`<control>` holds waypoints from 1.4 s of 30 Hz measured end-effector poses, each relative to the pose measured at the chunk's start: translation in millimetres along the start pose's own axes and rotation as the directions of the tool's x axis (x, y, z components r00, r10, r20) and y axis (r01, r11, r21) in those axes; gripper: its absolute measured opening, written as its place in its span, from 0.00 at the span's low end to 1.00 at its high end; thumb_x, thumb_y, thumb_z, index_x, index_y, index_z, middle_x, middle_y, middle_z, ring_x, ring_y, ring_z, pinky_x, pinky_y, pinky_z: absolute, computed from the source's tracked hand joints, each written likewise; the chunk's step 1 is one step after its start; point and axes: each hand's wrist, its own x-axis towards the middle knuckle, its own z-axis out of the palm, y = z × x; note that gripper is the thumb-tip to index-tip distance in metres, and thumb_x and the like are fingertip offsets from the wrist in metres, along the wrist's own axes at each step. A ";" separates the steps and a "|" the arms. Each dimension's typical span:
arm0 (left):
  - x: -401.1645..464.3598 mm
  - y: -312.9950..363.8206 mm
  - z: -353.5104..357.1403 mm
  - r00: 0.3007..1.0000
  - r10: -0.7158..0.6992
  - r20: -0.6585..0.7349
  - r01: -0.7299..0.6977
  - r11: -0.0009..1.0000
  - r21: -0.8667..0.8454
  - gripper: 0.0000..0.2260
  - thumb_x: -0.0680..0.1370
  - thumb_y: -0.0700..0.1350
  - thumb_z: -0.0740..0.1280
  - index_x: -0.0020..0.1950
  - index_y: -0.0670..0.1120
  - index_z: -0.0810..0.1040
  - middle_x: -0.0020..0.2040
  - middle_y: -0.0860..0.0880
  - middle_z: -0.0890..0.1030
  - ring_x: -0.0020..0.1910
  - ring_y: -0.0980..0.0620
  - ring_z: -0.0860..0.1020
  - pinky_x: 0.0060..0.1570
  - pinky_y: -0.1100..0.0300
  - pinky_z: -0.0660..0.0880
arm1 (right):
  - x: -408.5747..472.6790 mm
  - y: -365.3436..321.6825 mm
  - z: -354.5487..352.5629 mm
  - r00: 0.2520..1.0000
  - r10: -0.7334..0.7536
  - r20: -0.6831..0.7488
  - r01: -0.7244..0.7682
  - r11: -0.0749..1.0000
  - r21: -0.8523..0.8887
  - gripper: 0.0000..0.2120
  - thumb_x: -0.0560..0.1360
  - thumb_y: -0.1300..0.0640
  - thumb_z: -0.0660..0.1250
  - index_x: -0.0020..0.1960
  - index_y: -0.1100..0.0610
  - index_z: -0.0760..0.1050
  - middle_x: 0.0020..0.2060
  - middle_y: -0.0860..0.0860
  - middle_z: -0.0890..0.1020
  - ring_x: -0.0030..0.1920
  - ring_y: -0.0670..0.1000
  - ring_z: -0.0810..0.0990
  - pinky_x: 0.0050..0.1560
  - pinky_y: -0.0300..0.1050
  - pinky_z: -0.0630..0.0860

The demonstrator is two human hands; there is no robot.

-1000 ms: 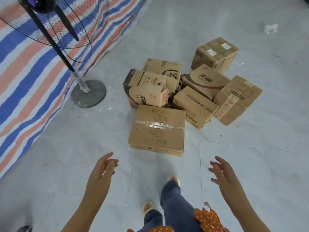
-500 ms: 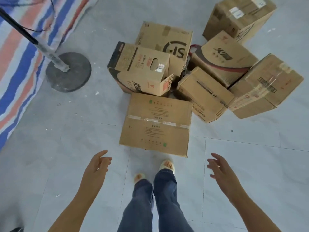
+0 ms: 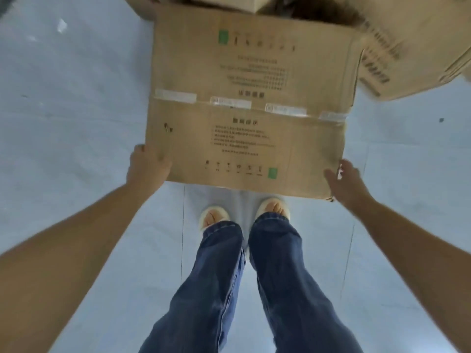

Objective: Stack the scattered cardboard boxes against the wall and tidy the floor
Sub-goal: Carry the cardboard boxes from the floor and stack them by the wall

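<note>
I saw the taped box (image 3: pixel 248 103) lying on the floor (image 3: pixel 63 123) at 12 o'clock from the feet, its long axis running from 9 to 3. The left hand (image 3: pixel 147 165) gripped its near left corner. The right hand (image 3: pixel 344 180) lay flat against the right corner, fingers straight. Both were equally near, I judged.
</note>
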 end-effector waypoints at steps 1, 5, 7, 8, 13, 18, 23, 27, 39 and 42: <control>15.0 -0.9 6.4 0.999 -0.026 -0.037 0.026 1.000 0.014 0.22 0.79 0.46 0.60 0.70 0.37 0.65 0.67 0.34 0.67 0.64 0.34 0.68 0.60 0.44 0.68 | 10.9 3.3 5.1 1.000 0.011 -0.014 -0.011 1.000 -0.020 0.26 0.79 0.53 0.59 0.74 0.60 0.59 0.68 0.63 0.68 0.64 0.62 0.72 0.55 0.47 0.70; 49.3 -2.7 19.0 0.989 -0.148 -0.019 0.148 0.989 -0.030 0.25 0.79 0.48 0.59 0.73 0.39 0.61 0.68 0.36 0.66 0.66 0.34 0.68 0.63 0.44 0.68 | 34.6 9.7 15.2 0.996 0.072 -0.052 -0.072 0.997 -0.002 0.25 0.79 0.54 0.56 0.74 0.60 0.57 0.67 0.60 0.70 0.62 0.61 0.71 0.48 0.45 0.67; 55.1 -6.1 12.7 0.981 -0.192 -0.029 0.189 0.979 -0.075 0.23 0.79 0.49 0.59 0.70 0.37 0.66 0.66 0.36 0.71 0.63 0.36 0.71 0.57 0.47 0.71 | 33.9 6.8 10.4 0.991 0.107 -0.085 -0.103 0.994 0.046 0.24 0.79 0.53 0.56 0.72 0.60 0.61 0.63 0.58 0.73 0.54 0.58 0.72 0.43 0.44 0.68; 54.7 -7.7 6.8 0.978 -0.206 -0.032 0.201 0.973 -0.118 0.22 0.79 0.49 0.58 0.67 0.36 0.69 0.63 0.37 0.73 0.59 0.37 0.73 0.53 0.49 0.71 | 31.0 4.4 5.1 0.987 0.122 -0.104 -0.115 0.991 0.072 0.22 0.78 0.52 0.57 0.70 0.60 0.64 0.61 0.58 0.74 0.51 0.56 0.71 0.43 0.45 0.67; 22.0 -3.6 -37.0 0.979 -0.155 -0.129 0.119 0.961 -0.250 0.14 0.80 0.51 0.56 0.47 0.40 0.69 0.42 0.45 0.72 0.44 0.45 0.69 0.43 0.54 0.64 | -4.2 -19.2 -44.5 0.952 0.097 -0.291 -0.058 0.988 0.140 0.13 0.79 0.49 0.54 0.43 0.58 0.67 0.37 0.51 0.71 0.36 0.52 0.68 0.34 0.46 0.62; -39.7 6.5 -96.6 0.975 -0.139 -0.171 0.090 0.959 -0.270 0.17 0.80 0.52 0.55 0.34 0.44 0.64 0.32 0.47 0.67 0.31 0.50 0.66 0.31 0.56 0.61 | -68.2 -44.1 -100.4 0.932 0.056 -0.359 -0.042 0.998 0.046 0.17 0.79 0.51 0.53 0.36 0.59 0.64 0.31 0.53 0.69 0.33 0.55 0.67 0.32 0.48 0.62; -129.6 -11.4 -161.0 0.973 -0.118 -0.197 0.054 0.952 -0.302 0.17 0.81 0.51 0.55 0.39 0.41 0.69 0.35 0.45 0.71 0.34 0.48 0.69 0.31 0.57 0.64 | -161.2 -60.2 -143.4 0.937 0.020 -0.348 -0.007 0.999 0.040 0.16 0.79 0.51 0.54 0.41 0.62 0.68 0.34 0.57 0.71 0.32 0.55 0.67 0.30 0.45 0.62; -210.4 -34.3 -225.9 0.950 -0.167 -0.262 0.051 0.915 -0.400 0.16 0.81 0.49 0.55 0.37 0.42 0.66 0.34 0.44 0.68 0.32 0.48 0.67 0.32 0.56 0.63 | -242.7 -94.8 -182.9 0.936 -0.087 -0.340 0.125 0.988 0.089 0.16 0.79 0.51 0.54 0.39 0.62 0.67 0.33 0.56 0.71 0.33 0.54 0.68 0.30 0.45 0.62; -415.2 -94.7 -332.5 0.766 -0.420 -0.487 -0.075 0.694 -0.716 0.15 0.81 0.46 0.54 0.36 0.41 0.65 0.33 0.42 0.66 0.34 0.46 0.65 0.33 0.55 0.60 | -396.7 -215.8 -274.0 0.755 -0.572 -0.320 0.614 0.788 0.042 0.16 0.80 0.52 0.56 0.45 0.66 0.70 0.35 0.58 0.74 0.39 0.59 0.71 0.38 0.50 0.62; -456.6 -97.9 -325.6 0.665 -0.550 -0.504 -0.086 0.614 -0.784 0.16 0.81 0.45 0.55 0.33 0.42 0.61 0.31 0.44 0.63 0.33 0.47 0.62 0.33 0.56 0.57 | -407.4 -240.6 -284.0 0.651 -0.712 -0.261 0.736 0.677 -0.009 0.15 0.80 0.52 0.57 0.45 0.65 0.70 0.36 0.59 0.76 0.38 0.59 0.73 0.33 0.48 0.61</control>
